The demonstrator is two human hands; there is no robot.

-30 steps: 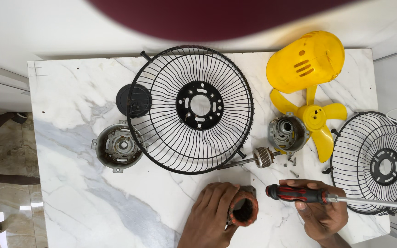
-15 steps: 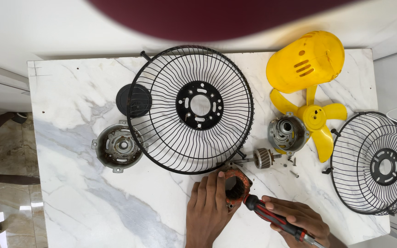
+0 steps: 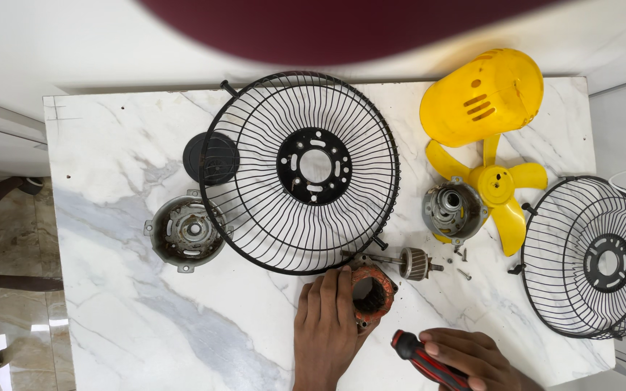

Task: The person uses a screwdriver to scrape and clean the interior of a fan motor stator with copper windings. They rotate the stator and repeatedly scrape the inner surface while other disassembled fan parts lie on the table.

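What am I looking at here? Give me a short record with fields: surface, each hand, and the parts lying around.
Surface: white marble table
Left hand: rests on copper-wound stator ring, fingers over its left side
Right hand: closed around red-and-black screwdriver
Beside ring: rotor on shaft, loose screws
Centre: black wire guard, black round cap
Left: grey motor cover
Right: yellow housing, yellow fan blade, grey motor end, second wire guard

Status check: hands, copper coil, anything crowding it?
Left hand on copper coil, flat on table. Right hand grips screwdriver. Black grille close by.
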